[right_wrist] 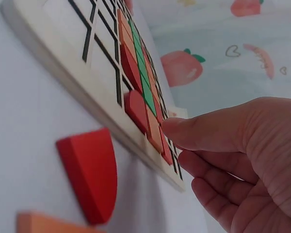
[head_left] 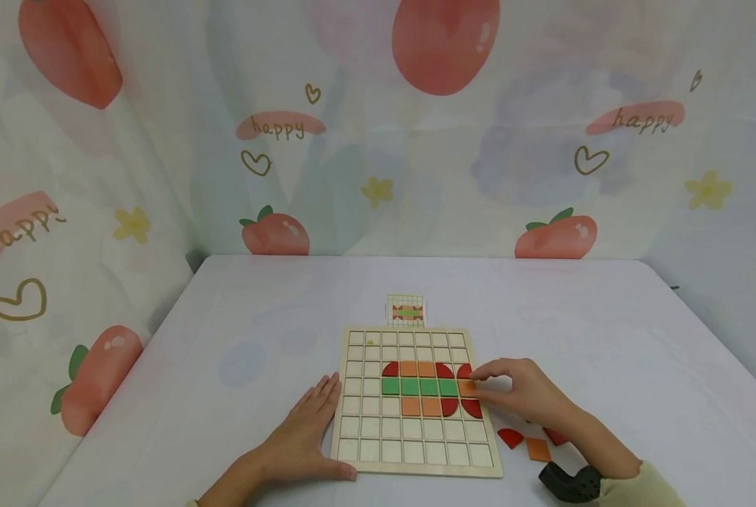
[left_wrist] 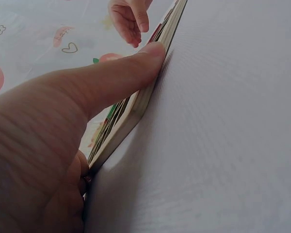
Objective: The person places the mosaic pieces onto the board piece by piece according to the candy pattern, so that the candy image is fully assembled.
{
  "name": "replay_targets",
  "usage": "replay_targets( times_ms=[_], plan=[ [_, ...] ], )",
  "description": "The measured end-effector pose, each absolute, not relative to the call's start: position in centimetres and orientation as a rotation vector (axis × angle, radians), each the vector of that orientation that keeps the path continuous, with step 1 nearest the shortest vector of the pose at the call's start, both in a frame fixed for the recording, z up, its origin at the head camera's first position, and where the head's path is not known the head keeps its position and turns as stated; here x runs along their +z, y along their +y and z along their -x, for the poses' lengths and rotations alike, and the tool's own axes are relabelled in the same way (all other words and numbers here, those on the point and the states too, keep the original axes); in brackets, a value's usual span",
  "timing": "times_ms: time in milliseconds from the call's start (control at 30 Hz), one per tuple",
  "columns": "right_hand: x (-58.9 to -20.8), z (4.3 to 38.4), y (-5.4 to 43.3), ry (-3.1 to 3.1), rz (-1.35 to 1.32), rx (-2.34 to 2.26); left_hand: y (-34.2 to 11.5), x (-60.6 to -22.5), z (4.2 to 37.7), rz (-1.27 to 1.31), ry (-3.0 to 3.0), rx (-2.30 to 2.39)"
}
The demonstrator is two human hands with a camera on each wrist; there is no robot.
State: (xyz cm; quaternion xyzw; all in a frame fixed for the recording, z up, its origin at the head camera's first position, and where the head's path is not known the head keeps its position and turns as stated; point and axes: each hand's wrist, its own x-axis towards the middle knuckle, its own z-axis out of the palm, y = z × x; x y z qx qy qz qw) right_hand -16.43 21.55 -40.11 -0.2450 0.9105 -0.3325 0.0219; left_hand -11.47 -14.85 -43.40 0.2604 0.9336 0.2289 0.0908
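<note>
A wooden grid board [head_left: 416, 470] lies on the table, holding a row of several green squares [head_left: 410, 386] with orange squares [head_left: 412, 406] and red rounded pieces [head_left: 471, 408] around it. My left hand [head_left: 302, 429] rests along its left side, fingers extended and thumb at the front edge. At the right side, my right hand [head_left: 530, 391] has its fingertips right at an orange square [head_left: 465, 388] and the red piece [head_left: 464, 370] behind it, both set in the grid. In the right wrist view its thumb [right_wrist: 203, 131] overlaps the board's pieces.
Right of the board lie a loose red quarter-round piece [head_left: 510, 438], an orange square [head_left: 538, 449] and another red piece [head_left: 555, 436], partly covered by the right arm. A small pattern card [head_left: 406, 300] sits behind the board. A black curved device [head_left: 571, 482] is at the right sleeve.
</note>
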Motion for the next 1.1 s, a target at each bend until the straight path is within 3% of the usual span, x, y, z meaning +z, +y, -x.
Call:
replay_targets(
  times_ms=[600, 1100],
  plan=[
    [-40.0, 14.5, 25.6, 2.825, 0.653, -0.979, -14.8, -43.3, 11.4, -0.759, 2.776, 0.673],
    [-39.7, 14.6, 27.7, 2.759, 0.712, -0.912, -14.8, -43.5, 11.5, -0.758, 2.782, 0.675]
  ],
)
